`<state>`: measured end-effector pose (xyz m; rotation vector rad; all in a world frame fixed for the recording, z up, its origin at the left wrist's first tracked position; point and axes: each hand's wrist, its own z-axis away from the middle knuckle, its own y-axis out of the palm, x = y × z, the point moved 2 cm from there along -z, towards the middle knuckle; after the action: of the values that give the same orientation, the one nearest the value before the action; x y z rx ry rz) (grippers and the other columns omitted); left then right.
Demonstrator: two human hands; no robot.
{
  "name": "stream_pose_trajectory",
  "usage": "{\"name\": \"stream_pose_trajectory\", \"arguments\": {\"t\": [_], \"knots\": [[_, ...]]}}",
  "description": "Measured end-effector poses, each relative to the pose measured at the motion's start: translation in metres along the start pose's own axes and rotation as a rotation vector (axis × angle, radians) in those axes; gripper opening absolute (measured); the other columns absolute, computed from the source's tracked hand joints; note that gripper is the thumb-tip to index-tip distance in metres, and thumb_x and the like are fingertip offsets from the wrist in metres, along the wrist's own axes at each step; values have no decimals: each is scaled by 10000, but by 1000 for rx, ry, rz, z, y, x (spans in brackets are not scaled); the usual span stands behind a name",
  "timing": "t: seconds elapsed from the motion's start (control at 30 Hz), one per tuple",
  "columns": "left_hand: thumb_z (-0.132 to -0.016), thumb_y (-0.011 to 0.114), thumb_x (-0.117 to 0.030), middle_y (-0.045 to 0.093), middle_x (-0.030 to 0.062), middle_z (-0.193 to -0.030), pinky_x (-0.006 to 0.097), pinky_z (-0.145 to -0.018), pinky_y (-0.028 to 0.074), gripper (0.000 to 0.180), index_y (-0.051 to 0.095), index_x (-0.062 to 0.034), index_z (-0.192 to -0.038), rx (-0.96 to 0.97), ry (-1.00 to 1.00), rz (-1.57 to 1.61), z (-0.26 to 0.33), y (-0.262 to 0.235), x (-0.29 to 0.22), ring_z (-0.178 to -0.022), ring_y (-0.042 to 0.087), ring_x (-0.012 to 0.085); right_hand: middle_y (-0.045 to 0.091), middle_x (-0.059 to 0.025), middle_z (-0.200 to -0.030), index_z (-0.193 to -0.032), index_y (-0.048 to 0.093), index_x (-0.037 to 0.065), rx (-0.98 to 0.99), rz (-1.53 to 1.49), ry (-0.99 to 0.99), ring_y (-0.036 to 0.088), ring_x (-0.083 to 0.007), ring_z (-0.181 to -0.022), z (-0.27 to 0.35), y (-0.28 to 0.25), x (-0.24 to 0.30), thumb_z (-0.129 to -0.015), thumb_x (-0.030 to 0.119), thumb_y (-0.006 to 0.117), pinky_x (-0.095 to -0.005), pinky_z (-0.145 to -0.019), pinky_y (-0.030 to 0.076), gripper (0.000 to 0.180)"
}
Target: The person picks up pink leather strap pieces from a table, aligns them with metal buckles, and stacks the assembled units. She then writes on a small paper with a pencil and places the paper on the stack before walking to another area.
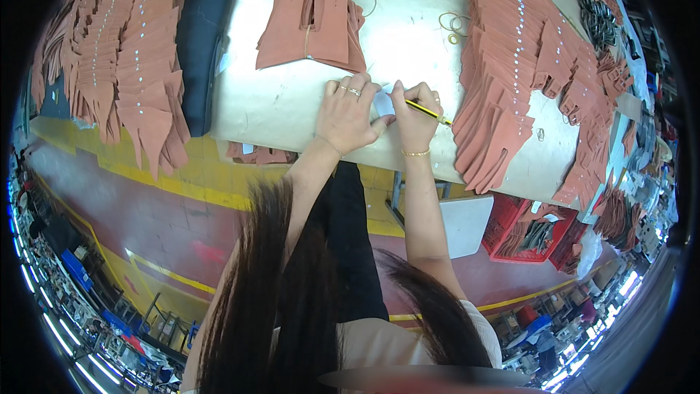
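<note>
Landmark: our table (292,102), pale-topped, seen from above.

1. Hanging off the table's left end we count a deep fan of rust-brown leather pieces (124,51), overlapped and dotted with small pale marks; a dark cloth (200,44) lies between them and the tabletop.
2. At the table's far middle sits a bundle of brown leather pieces (313,18), tied across with a band. Just right of it, loose rubber bands (456,23) lie scattered on the surface.
3. At the table's near edge our left hand (348,113) lies flat, fingers spread and pressed down, rings on two of them; its fingertips rest on a small white slip of paper (383,103) and pin it to the table. It grips nothing.
4. Touching that slip from the right, our right hand (415,113) is curled closed around a yellow pencil (426,110), its tip at the paper; a gold bracelet (415,152) circles the wrist.
5. Over the table's right end we list a second wide heap of leather pieces (518,66), likewise overlapped.
6. Below the table's right corner stands a red crate (529,237) holding more pieces.
</note>
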<state>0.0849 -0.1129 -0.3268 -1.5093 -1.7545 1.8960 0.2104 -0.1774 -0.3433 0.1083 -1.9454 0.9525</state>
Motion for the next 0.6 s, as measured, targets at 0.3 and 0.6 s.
{"name": "stream_pose_trajectory", "arguments": {"t": [0.3, 0.6], "knots": [[-641, 777, -362, 544, 108, -1075, 394, -840, 357, 515, 581, -77, -1023, 29, -11, 6, 0, 1, 1, -988, 521, 266, 486, -43, -490, -565, 434, 58, 18, 24, -14, 417, -213, -484, 2, -3, 0, -706, 57, 683, -351, -566, 391, 287], [-665, 774, -418, 545, 106, -1069, 386, -829, 353, 520, 579, -77, -1006, 15, -4, -5, 0, 2, 1, -976, 531, 263, 478, -35, -487, -575, 427, 48, -26, -149, 153, 404, -175, -502, -10, -4, -17, -714, 49, 667, -321, -499, 371, 278]]}}
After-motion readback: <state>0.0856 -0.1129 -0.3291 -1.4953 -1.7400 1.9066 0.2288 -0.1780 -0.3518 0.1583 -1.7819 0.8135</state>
